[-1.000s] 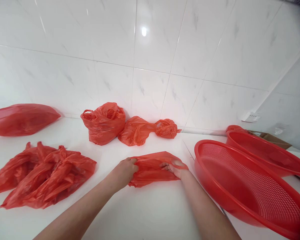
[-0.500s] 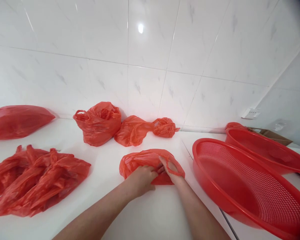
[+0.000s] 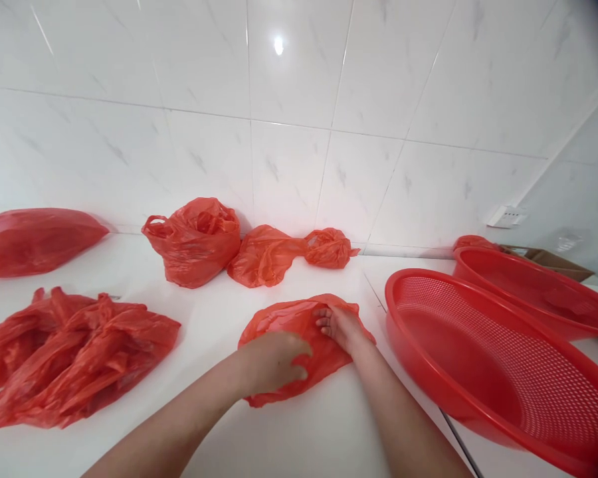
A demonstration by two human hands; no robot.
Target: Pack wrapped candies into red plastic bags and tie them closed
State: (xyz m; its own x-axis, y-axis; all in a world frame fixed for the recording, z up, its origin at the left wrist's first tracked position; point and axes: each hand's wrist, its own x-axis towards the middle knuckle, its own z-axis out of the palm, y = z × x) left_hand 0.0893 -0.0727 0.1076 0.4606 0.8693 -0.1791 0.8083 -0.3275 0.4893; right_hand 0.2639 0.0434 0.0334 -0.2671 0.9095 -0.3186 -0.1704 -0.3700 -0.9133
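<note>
A red plastic bag (image 3: 323, 352) lies spread on the white table in front of me. Over its left part is my left hand (image 3: 278, 362), fingers curved and apart from the thumb, nothing visible between them; motion blurs it slightly. My right hand (image 3: 339, 326) rests at the bag's upper right, its fingers loosely bent and slightly apart against the plastic. Whatever the bag contains cannot be made out.
To the left lie a heap of red plastic bags (image 3: 80, 365) and a filled red bag (image 3: 34, 242). A bulky red bag (image 3: 194, 245) and smaller red bags (image 3: 266, 255) line the tiled wall. Right stand a red perforated basket (image 3: 453, 352) and another red basin (image 3: 538, 285).
The bag's near side now spreads lower toward me. My left hand has opened and shifted slightly left; the handle loop no longer crosses my right hand.
</note>
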